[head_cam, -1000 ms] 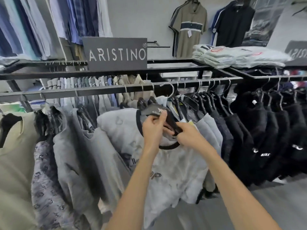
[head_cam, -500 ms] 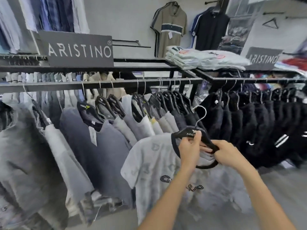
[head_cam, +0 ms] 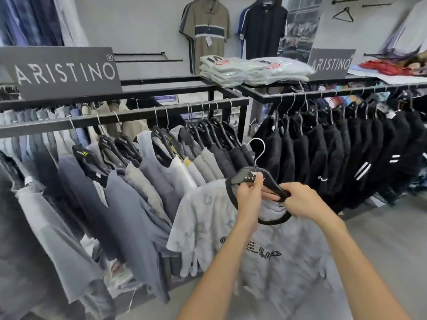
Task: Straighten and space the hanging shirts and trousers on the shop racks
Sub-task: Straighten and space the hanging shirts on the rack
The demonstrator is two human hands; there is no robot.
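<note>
Head view, we list: 1 pale grey tee, black collar, on black hanger, held up in front of us, near the gap btwn the 2 racks; hook in free air, clear of both rails. Our L hand curled tight round hanger centre, thumb up by the hook stem. Our R hand closed on hanger's right arm, at the collar. On left rail: grey, blue & beige shirts, unevenly spaced, hangers tilted. On right rail: black tops, close-packed. We note up top: folded stack on the rack, brand sign at left, 2 polos on wall
</note>
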